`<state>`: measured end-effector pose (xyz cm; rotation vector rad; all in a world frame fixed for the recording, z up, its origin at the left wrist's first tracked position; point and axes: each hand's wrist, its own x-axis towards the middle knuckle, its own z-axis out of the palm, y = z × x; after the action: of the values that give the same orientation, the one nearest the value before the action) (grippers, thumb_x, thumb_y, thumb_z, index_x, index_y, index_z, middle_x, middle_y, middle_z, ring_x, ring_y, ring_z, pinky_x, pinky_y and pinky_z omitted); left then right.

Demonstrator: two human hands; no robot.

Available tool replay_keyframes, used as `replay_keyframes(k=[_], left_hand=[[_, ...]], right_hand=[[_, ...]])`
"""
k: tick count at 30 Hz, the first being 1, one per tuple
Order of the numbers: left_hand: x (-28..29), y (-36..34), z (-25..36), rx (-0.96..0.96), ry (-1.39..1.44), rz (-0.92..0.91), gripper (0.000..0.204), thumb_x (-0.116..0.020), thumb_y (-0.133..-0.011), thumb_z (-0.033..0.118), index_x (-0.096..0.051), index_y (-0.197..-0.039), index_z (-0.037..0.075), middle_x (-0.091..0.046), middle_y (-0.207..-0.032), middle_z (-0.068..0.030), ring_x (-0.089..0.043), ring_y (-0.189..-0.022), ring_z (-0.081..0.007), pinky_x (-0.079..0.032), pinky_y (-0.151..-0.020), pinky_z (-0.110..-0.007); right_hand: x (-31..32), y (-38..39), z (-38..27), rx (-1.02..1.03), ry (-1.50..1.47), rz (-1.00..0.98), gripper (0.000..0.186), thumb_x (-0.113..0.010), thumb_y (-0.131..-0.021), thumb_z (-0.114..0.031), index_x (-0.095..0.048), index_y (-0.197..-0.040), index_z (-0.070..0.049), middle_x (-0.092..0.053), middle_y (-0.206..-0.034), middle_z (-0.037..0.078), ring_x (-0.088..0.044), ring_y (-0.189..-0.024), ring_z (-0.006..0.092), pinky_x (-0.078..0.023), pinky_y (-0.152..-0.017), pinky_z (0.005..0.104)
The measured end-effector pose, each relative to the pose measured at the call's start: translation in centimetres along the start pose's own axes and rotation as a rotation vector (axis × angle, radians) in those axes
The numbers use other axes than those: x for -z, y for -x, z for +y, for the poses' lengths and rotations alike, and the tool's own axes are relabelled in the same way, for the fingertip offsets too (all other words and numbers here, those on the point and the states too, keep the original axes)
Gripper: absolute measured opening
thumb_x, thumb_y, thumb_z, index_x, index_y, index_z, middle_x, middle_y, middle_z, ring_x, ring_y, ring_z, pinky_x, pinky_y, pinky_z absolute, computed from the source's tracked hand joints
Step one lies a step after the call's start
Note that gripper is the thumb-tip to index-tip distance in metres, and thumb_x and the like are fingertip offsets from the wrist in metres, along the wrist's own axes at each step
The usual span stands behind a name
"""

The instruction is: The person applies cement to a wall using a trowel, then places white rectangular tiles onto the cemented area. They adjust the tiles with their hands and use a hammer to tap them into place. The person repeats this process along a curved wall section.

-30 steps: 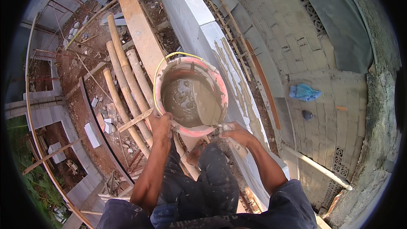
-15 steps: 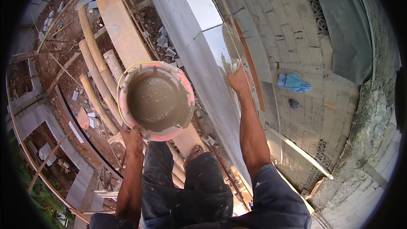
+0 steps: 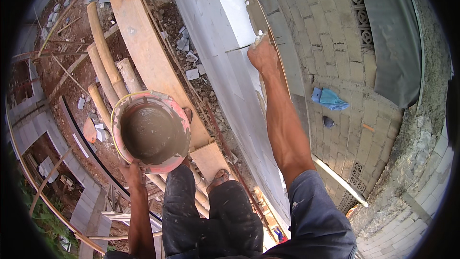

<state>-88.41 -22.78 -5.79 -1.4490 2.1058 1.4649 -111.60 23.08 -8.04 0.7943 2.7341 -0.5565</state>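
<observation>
My left hand (image 3: pixel 134 172) is closed on the near rim of a round pink bucket (image 3: pixel 178 163), smeared with mortar and fitted with a yellow handle. Wet grey mortar (image 3: pixel 151 132) fills much of it. Stretched forward over the top of a pale block wall (image 3: pixel 235 5), my right hand (image 3: pixel 264 57) is closed around a trowel (image 3: pixel 260 34); a light bit of it shows beyond the fist, and its blade is hard to tell from the mortar. A strip of grey mortar (image 3: pixel 257 12) lies along the wall's right side, ahead of this hand.
I stand on wooden planks (image 3: pixel 139 33) beside the wall, with bamboo poles (image 3: pixel 103 43) to their left. Rubble (image 3: pixel 184 43) lies below. Right of the wall are a grey block surface (image 3: pixel 326 43), a blue cloth (image 3: pixel 330 99) and a dark sheet (image 3: pixel 395 43).
My right hand has moved forward along the wall top, the trowel going with it. The bucket and my left hand have shifted left and nearer to me.
</observation>
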Motion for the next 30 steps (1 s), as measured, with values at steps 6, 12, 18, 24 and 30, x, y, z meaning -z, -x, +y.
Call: replay_keyframes(k=[6,12,18,24,30], left_hand=[[-0.1,-0.2,-0.8,0.083,0.112,-0.155,0.037,-0.056,-0.078,-0.004,-0.058,-0.115,0.001,-0.064,-0.089,-0.0056,-0.058,-0.063,-0.0117,-0.043,-0.049,-0.026],[-3.5,2.5,1.2,0.067,0.147,-0.167,0.040,-0.057,-0.079,-0.004,-0.058,-0.119,0.002,-0.064,-0.086,-0.0037,-0.057,-0.061,-0.0108,-0.042,-0.047,-0.024],[-6.4,3.6,1.4,0.073,0.148,-0.235,0.042,-0.055,-0.079,-0.005,-0.057,-0.120,0.002,-0.065,-0.089,-0.0059,-0.057,-0.059,-0.0117,-0.044,-0.046,-0.024],[-7.5,4.1,1.5,0.078,0.101,-0.299,0.053,-0.053,-0.073,-0.010,-0.055,-0.126,-0.002,-0.063,-0.103,-0.0089,-0.061,-0.085,-0.0168,-0.050,-0.073,-0.028],[-8.9,5.9,3.8,-0.106,0.033,-0.376,0.050,-0.049,-0.070,-0.009,-0.058,-0.119,-0.004,-0.061,-0.097,-0.0059,-0.057,-0.085,-0.0149,-0.046,-0.077,-0.027]], right_hand=[[0.9,4.9,1.7,-0.091,0.014,-0.110,0.041,-0.056,-0.087,-0.020,-0.052,-0.121,0.003,-0.065,-0.108,0.029,-0.063,-0.104,0.0433,-0.048,-0.092,0.0496],[0.0,9.3,2.9,0.015,-0.048,0.015,0.044,-0.057,-0.089,-0.026,-0.053,-0.120,0.006,-0.066,-0.102,0.030,-0.064,-0.096,0.0458,-0.049,-0.085,0.0519],[-2.0,7.6,0.2,-0.057,-0.055,-0.076,0.039,-0.057,-0.089,-0.025,-0.055,-0.114,0.005,-0.066,-0.104,0.029,-0.065,-0.096,0.0453,-0.050,-0.085,0.0519],[-0.3,10.9,1.6,-0.092,-0.150,-0.110,0.037,-0.059,-0.089,-0.027,-0.057,-0.109,0.004,-0.067,-0.091,0.028,-0.065,-0.092,0.0454,-0.050,-0.081,0.0521],[-2.8,24.7,5.4,0.176,-0.141,-0.290,0.038,-0.065,-0.084,-0.027,-0.063,-0.108,0.003,-0.070,-0.094,0.024,-0.068,-0.087,0.0421,-0.053,-0.080,0.0472]])
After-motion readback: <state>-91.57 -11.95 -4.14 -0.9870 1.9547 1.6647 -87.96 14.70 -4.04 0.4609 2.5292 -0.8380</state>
